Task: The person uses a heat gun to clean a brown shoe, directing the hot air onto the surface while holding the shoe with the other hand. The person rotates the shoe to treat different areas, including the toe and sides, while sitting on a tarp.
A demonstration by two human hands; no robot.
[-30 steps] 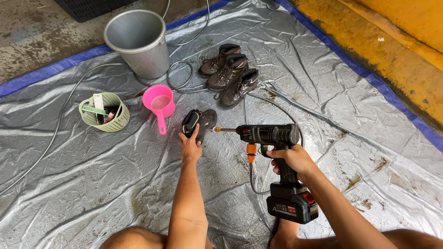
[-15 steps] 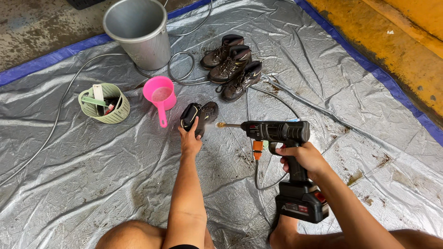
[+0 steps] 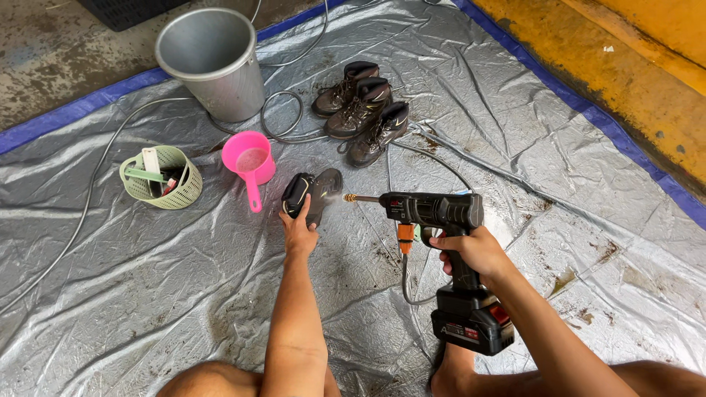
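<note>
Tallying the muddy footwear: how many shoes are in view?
4: three boots side by side beside the bucket, one shoe in the left hand. None appear hidden.

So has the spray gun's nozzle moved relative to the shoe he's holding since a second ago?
No. The spray gun keeps its brass nozzle just right of the shoe held by the left hand; the whole scene only slides down the picture, pink scoop included.

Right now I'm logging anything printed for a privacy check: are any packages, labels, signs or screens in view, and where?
Label: on the black battery pack at the base of the spray gun held by the right hand; small pale strip beside red trim.
No packages, signs or screens show.
</note>
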